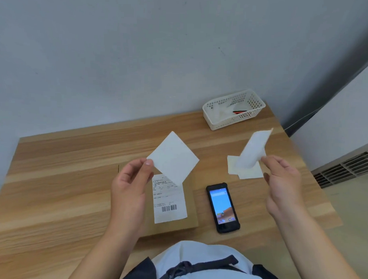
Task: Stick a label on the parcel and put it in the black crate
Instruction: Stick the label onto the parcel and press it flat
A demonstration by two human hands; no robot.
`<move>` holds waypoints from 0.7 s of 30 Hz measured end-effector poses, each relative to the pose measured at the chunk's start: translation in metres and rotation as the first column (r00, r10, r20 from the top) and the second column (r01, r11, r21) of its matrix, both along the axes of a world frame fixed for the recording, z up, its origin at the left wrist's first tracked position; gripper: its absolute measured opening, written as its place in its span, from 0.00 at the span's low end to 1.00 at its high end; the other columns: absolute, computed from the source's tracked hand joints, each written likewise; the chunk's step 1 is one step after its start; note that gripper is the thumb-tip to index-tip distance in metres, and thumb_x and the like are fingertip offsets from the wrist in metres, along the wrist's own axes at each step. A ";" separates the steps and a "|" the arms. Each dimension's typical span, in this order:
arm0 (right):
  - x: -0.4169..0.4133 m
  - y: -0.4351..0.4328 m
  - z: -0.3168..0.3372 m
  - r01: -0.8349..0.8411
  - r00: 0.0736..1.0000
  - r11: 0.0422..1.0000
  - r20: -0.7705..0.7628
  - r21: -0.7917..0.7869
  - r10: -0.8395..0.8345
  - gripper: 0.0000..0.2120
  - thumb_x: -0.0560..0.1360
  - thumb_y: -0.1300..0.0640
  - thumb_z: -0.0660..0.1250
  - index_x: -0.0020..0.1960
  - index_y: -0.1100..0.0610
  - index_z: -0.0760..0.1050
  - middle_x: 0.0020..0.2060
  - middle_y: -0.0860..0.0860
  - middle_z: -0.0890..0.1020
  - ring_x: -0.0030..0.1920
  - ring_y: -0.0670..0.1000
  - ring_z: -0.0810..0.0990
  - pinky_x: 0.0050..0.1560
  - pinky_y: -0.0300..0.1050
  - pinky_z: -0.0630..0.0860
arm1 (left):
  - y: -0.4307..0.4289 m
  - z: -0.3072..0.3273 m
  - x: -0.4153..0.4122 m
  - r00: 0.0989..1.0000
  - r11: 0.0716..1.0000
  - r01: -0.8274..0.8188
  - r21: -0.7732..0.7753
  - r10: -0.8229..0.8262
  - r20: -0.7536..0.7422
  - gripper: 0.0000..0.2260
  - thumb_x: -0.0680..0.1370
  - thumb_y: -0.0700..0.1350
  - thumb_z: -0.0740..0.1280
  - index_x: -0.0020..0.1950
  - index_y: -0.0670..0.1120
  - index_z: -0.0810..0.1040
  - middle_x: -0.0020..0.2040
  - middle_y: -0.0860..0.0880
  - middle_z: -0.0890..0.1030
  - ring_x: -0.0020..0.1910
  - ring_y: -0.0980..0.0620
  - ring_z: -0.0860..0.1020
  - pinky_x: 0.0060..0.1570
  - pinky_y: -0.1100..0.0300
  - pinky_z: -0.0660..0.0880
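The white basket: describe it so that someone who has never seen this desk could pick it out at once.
Start at the wooden table and follow it to the far right corner by the grey wall. There stands the white basket, a low oblong plastic tray. Its perforated lattice walls set it apart from the flat white paper sheets and the black phone nearer the person.

A small packing station: wooden desk (52, 187), handheld scanner (223, 207), labelled parcel (189, 212), white basket (234, 118).

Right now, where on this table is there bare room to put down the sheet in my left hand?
The table's whole left side, left of the parcel, is bare. The right side is crowded: phone, loose papers, white basket.
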State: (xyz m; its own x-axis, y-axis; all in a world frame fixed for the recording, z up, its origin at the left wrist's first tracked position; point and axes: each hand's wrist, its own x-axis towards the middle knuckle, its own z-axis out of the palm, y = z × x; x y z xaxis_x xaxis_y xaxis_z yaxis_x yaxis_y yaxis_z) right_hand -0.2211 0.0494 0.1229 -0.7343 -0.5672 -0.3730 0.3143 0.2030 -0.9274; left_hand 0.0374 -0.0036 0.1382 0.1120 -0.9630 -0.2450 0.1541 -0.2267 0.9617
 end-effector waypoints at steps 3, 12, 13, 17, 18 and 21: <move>-0.029 -0.021 -0.009 -0.006 0.999 1.000 -0.036 0.031 0.008 0.06 0.78 0.60 0.68 0.43 0.52 0.78 0.42 0.46 0.81 0.43 0.44 0.77 0.41 0.37 0.70 | -0.007 -0.005 -0.013 0.999 1.000 0.009 0.009 -0.009 0.040 0.04 0.78 0.43 0.69 0.44 0.49 0.82 0.43 0.53 0.85 0.45 0.55 0.81 0.63 0.48 0.74; -0.106 -0.097 -0.079 -0.217 0.962 0.946 -0.111 0.242 0.249 0.04 0.75 0.59 0.70 0.50 0.54 0.82 0.56 0.53 0.82 0.56 0.54 0.78 0.50 0.47 0.71 | -0.022 -0.015 -0.058 0.988 0.977 0.087 0.194 -0.110 0.111 0.04 0.77 0.43 0.70 0.46 0.46 0.84 0.45 0.49 0.86 0.45 0.52 0.83 0.63 0.48 0.75; -0.111 -0.108 -0.084 -0.221 0.958 0.942 -0.125 0.254 0.259 0.03 0.75 0.59 0.71 0.47 0.52 0.81 0.57 0.53 0.82 0.55 0.54 0.79 0.48 0.47 0.71 | -0.024 -0.017 -0.062 0.987 0.975 0.082 0.205 -0.109 0.121 0.04 0.78 0.43 0.69 0.46 0.46 0.83 0.44 0.49 0.85 0.45 0.53 0.82 0.63 0.48 0.76; -0.135 -0.158 -0.100 -0.233 0.912 0.928 -0.265 0.290 0.312 0.06 0.73 0.58 0.69 0.48 0.54 0.83 0.51 0.51 0.82 0.47 0.53 0.80 0.41 0.45 0.76 | -0.030 -0.023 -0.074 0.987 0.967 0.053 0.250 -0.089 0.135 0.04 0.78 0.42 0.69 0.47 0.44 0.83 0.46 0.49 0.85 0.47 0.52 0.82 0.60 0.52 0.77; -0.140 -0.172 -0.100 -0.238 0.889 0.927 -0.320 0.290 0.328 0.06 0.72 0.58 0.69 0.47 0.54 0.83 0.48 0.50 0.82 0.47 0.53 0.80 0.45 0.47 0.78 | -0.031 -0.024 -0.076 0.988 0.965 0.042 0.259 -0.079 0.133 0.04 0.78 0.42 0.69 0.48 0.44 0.82 0.46 0.49 0.85 0.47 0.52 0.82 0.60 0.53 0.77; -0.156 -0.217 -0.101 -0.232 0.745 0.913 -0.542 0.336 0.389 0.07 0.68 0.48 0.66 0.41 0.48 0.81 0.49 0.49 0.83 0.54 0.55 0.79 0.57 0.57 0.78 | -0.033 -0.024 -0.081 0.989 0.963 0.011 0.270 -0.050 0.136 0.04 0.78 0.43 0.69 0.49 0.43 0.82 0.50 0.46 0.86 0.48 0.52 0.82 0.58 0.54 0.77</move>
